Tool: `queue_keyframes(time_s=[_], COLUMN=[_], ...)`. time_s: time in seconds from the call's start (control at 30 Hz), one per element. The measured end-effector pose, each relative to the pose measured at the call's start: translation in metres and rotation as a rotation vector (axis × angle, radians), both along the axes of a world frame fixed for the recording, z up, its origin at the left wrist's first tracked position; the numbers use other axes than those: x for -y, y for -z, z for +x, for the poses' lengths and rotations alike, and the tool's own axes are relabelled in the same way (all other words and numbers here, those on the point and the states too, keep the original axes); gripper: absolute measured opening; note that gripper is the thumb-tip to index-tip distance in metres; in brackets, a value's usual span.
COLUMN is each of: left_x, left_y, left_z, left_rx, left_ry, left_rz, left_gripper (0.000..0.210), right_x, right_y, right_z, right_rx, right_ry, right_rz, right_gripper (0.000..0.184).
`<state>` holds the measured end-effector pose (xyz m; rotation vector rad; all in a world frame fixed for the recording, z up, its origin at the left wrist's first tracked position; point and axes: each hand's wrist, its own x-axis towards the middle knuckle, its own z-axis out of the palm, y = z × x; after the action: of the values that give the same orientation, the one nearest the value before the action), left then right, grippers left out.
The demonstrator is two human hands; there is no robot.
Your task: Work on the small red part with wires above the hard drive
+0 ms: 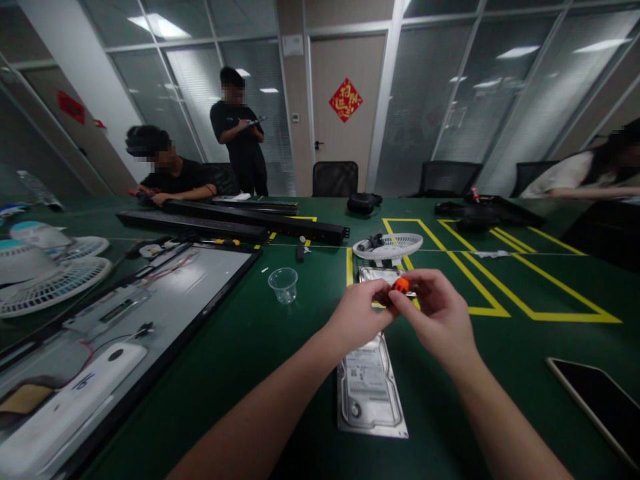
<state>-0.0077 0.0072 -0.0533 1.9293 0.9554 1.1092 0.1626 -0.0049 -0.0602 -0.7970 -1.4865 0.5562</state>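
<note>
Both of my hands meet over the table, with a small orange-and-black piece (401, 286) between their fingertips; its exact kind is hard to make out. My right hand (440, 320) pinches it between thumb and fingers. From the other side, the closed fingers of my left hand (357, 313) hold it too, or something dark just beside it. Below my hands a silver hard drive (373, 390) with a white label lies flat on the table, its far end hidden by them. Just behind my fingers a second silver hard drive (375, 273) is partly covered.
A clear plastic cup (283, 285) stands left of my hands. Further left lies a large open panel (200, 280) with wires. A white fan grille (393, 245) sits beyond my hands, a phone (600, 400) at right. Black bars (255, 220) lie further back. Other people are around the table.
</note>
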Motion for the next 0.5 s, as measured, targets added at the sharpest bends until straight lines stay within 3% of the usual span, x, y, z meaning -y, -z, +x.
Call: queue_keyframes(time_s=[0.17, 0.3, 0.5], left_x=[0.0004, -0.0003, -0.0004], left_y=[-0.0021, -0.0002, -0.0012], left_z=[-0.0012, -0.0001, -0.0005], left_rx=[-0.026, 0.048, 0.039], left_ry=[0.012, 0.004, 0.025], left_rz=[-0.013, -0.036, -0.022], left_gripper=[0.018, 0.024, 0.009], right_x=[0.0022, 0.0008, -0.0009], right_y=[-0.0015, -0.0012, -0.0001], right_z=[0.0012, 0.0009, 0.0009], right_rx=[0.042, 0.023, 0.005], right_ry=[-0.046, -0.001, 0.013], right_rz=[-0.034, -0.019, 0.011], right_gripper=[0.025, 0.024, 0.028])
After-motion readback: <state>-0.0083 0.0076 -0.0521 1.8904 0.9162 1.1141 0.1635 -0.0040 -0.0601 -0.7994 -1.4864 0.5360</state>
